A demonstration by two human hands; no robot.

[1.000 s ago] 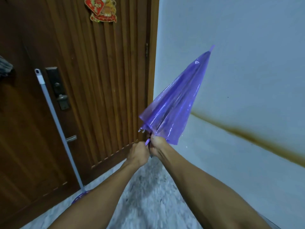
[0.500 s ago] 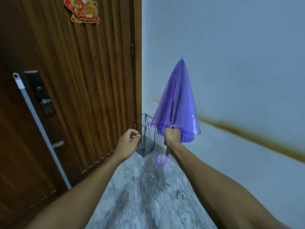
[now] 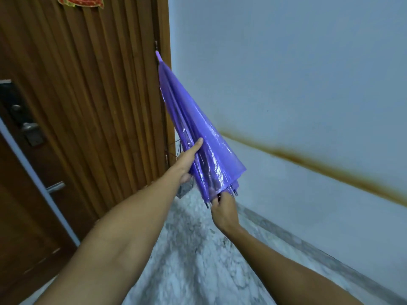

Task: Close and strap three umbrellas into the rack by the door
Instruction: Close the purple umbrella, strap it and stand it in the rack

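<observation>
A closed, translucent purple umbrella (image 3: 198, 137) is held in the air, tip pointing up and left toward the door's edge. My left hand (image 3: 187, 161) wraps the canopy from the left side, fingers around the folds. My right hand (image 3: 222, 208) grips the lower end at the rib tips, over the shaft; the handle is hidden. A black wire rack (image 3: 176, 148) stands in the corner by the door, mostly hidden behind the umbrella and my left hand.
A ribbed wooden door (image 3: 99, 106) with a lock and lever handle (image 3: 28, 128) fills the left side. A pale pole (image 3: 37, 183) leans against it. A blue-white wall (image 3: 286, 84) with a brown stain runs along the right. The floor (image 3: 198, 260) is grey marble.
The umbrella has tilted from upright to point up-left. My left hand, free half a second ago, now grips the canopy. My right hand has shifted to the lower rim.
</observation>
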